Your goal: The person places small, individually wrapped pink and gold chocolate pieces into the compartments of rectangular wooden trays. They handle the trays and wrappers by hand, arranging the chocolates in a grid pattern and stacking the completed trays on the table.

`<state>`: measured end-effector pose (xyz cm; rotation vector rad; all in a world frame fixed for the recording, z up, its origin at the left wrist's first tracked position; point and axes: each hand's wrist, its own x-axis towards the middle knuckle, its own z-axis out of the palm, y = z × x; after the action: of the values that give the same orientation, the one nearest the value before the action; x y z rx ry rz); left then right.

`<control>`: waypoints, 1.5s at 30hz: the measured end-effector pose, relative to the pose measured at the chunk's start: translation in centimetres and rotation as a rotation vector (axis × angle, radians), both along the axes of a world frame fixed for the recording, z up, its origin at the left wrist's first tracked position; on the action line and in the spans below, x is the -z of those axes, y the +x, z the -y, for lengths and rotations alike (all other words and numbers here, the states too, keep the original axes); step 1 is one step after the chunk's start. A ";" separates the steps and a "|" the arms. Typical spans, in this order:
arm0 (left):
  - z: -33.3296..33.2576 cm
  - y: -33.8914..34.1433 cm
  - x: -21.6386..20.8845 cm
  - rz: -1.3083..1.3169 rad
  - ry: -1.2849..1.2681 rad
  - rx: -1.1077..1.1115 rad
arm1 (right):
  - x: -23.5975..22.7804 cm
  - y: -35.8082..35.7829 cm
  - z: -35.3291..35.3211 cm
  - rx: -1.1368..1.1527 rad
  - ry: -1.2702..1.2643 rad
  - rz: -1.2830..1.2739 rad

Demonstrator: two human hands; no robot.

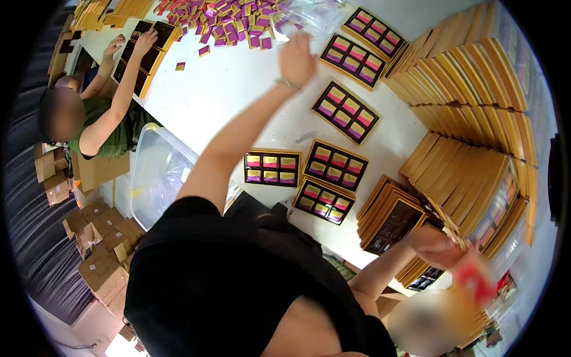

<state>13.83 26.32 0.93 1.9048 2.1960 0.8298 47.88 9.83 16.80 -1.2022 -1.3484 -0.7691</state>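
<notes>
We reach our left hand (297, 59) far across the worktop (238, 95); its grip on the clear bag (309, 15) of wrapped sweets (232, 24) cannot be told. Filled trays (333, 178) lie nearer than it. Our right hand (437, 245) looks closed on a flat box (458, 238). Filling seems underway; next needs sweets.

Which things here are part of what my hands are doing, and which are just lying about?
In hand:
left hand reaching to the pile of small packets
clear plastic bag beside it
filled gift trays
right hand at the gold box stacks

Lying about:
clear plastic bin
cardboard cartons
</notes>
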 end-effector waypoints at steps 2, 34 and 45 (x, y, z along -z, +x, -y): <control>-2.6 -5.5 3.1 -0.511 0.141 0.085 | 3.0 -5.4 -1.6 -0.209 -0.193 0.019; 28.6 -15.2 4.0 0.242 -0.288 0.590 | 15.1 -29.1 -30.3 -0.515 -0.984 0.606; 13.6 -26.2 5.2 0.209 -0.118 0.486 | 14.8 -32.3 -9.8 -0.978 -1.207 0.696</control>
<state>-12.40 12.75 -4.22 2.0535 1.5308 0.7476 15.54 19.67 1.97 -0.8630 -2.8484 0.5247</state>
